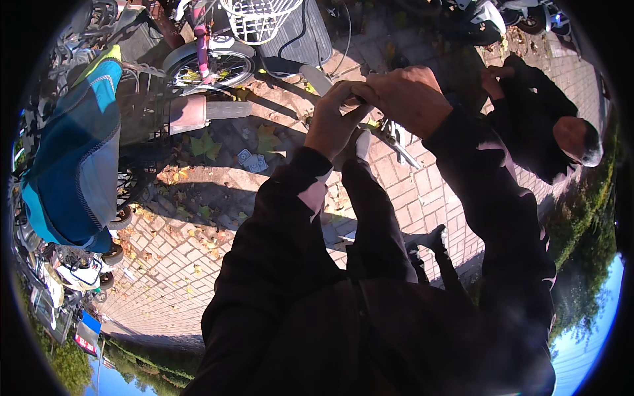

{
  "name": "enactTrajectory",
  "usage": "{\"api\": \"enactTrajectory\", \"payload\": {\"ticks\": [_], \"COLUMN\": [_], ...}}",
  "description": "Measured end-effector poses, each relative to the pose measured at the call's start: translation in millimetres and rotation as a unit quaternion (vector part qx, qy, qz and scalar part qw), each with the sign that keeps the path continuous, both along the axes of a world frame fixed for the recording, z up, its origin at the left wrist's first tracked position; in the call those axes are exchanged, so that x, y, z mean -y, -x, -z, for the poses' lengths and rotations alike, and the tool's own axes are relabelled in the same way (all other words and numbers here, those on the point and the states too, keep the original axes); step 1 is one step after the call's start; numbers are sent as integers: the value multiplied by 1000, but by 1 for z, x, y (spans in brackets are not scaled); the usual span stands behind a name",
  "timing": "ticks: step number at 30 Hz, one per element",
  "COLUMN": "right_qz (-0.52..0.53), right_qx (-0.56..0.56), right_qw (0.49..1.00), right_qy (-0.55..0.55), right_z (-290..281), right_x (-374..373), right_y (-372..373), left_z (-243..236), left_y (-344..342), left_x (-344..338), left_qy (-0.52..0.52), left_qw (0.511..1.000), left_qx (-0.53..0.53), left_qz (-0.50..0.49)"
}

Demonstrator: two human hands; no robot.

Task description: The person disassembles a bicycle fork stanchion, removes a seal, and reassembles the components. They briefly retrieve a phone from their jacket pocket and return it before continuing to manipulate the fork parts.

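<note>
My left hand (328,124) is raised in front of me, with thumb and fingers curled into a ring and their tips pinched together. Against those fingertips presses my right hand (408,98), its fingers folded in and its back toward me. Whatever lies between the two hands is too small and shaded to make out. Just below them, grey metal bars (401,146) show over the paving, partly hidden by my hands. Dark sleeves cover both my forearms.
A bicycle with a pink frame (202,49) and a white wire basket (261,18) stands ahead. To the left, a blue-teal cover (86,152) drapes over a parked vehicle. Cards (252,160) and leaves lie on the brick paving (178,264). A person in black (538,112) is at the right.
</note>
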State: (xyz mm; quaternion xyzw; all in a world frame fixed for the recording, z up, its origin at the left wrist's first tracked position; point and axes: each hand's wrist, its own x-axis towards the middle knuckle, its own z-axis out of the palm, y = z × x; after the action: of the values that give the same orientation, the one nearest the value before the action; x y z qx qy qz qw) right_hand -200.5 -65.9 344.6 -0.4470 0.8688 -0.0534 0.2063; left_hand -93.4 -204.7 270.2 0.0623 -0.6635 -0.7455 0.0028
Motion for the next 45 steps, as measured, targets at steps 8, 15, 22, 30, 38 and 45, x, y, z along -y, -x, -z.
{"api": "enactTrajectory", "payload": {"ticks": [8, 15, 22, 30, 38, 45], "right_qz": [-28, -122, -102, 97, 167, 296], "right_qx": [-5, -16, -79, 43, 14, -116], "right_qw": [991, 992, 987, 994, 986, 943], "right_qy": [131, 29, 98, 1, 18, 96], "right_z": [-4, 7, 7, -1, 16, 40], "right_x": [-7, 0, -2, 6, 13, 32], "right_y": [7, 18, 6, -23, -40, -56], "left_z": [-4, 8, 4, -5, 3, 3], "left_y": [0, -3, -4, 5, 9, 6], "left_x": [-6, -6, -4, 12, 21, 25], "left_qy": [86, 25, 61, 12, 8, -51], "left_qw": [995, 993, 992, 988, 989, 982], "left_qx": [43, 109, 104, 144, 110, 171], "left_qz": [-37, -25, -23, 51, 100, 61]}}
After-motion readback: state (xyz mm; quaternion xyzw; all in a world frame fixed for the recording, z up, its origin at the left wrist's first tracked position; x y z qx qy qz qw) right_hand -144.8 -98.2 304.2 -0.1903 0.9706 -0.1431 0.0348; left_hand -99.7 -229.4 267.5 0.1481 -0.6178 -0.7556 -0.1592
